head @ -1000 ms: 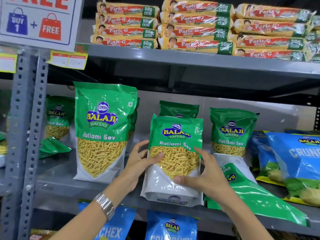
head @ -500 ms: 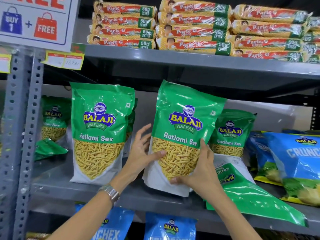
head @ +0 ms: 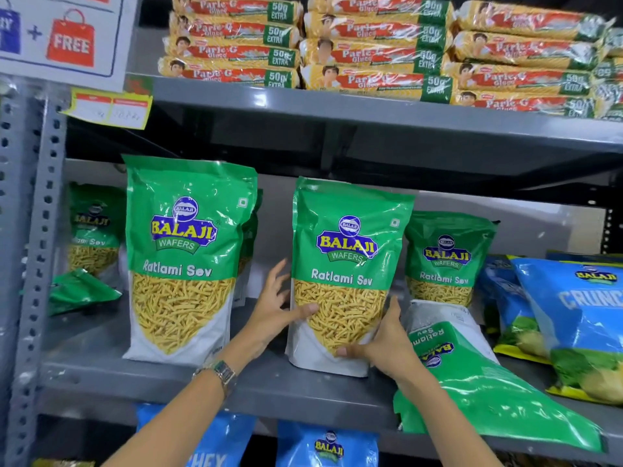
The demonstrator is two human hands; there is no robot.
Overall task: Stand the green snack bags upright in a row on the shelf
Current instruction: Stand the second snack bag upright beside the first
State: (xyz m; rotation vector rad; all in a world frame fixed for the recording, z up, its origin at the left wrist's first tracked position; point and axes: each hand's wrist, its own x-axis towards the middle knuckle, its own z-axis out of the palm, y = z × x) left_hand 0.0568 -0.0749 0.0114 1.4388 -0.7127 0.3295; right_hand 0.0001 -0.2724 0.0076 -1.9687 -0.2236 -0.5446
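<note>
head view: both hands on green ratlami sev bag (head: 347,264), standing upright on grey shelf (head: 269,385).
left hand (head: 274,310) clasped on bag's left edge, thumb across front; right hand (head: 381,345) clamped on lower right corner. second upright green bag (head: 183,254) near on left, apart. another green bag (head: 488,382) lying flat at right, touching right wrist.

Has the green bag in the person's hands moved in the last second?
Yes. The held bag now stands on the shelf, farther back and upright beside the left standing bag.
</note>
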